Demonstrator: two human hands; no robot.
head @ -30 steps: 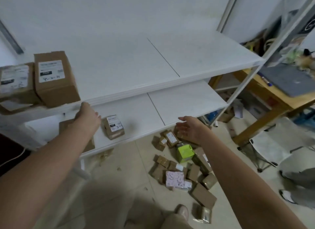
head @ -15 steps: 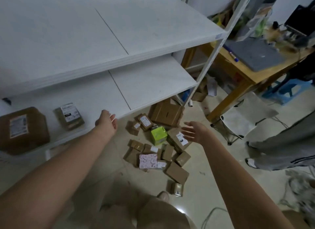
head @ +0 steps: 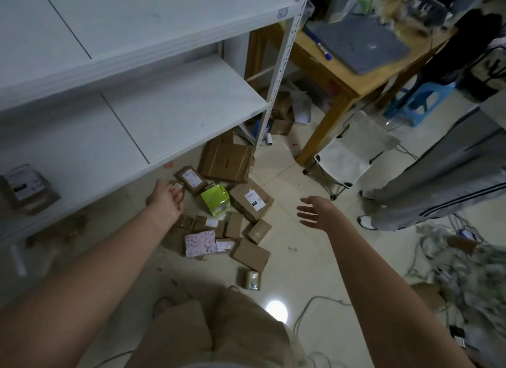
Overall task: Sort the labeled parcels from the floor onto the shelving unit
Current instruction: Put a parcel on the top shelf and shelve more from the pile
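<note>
A heap of several small parcels lies on the tiled floor: brown labeled boxes (head: 251, 200), a bright green box (head: 215, 199), a pink patterned packet (head: 200, 243) and a larger flat carton (head: 226, 162). The white shelving unit (head: 175, 110) fills the upper left; one labeled brown parcel (head: 26, 185) sits on its lower shelf at far left. My left hand (head: 165, 199) hangs over the left edge of the heap, fingers relaxed, holding nothing. My right hand (head: 315, 212) is spread open in the air to the right of the heap, empty.
A wooden table (head: 336, 74) with a grey laptop (head: 358, 42) stands at the right. Beside it are a white folding stool (head: 350, 154) and a blue stool (head: 419, 99). Another person's legs (head: 438, 186) stand at the right. Cables (head: 451, 258) clutter the floor at lower right.
The view has swung down and right from the shelf toward the floor. My left hand came off the shelf edge and dropped toward the parcel heap; my right hand moved to the heap's right.
</note>
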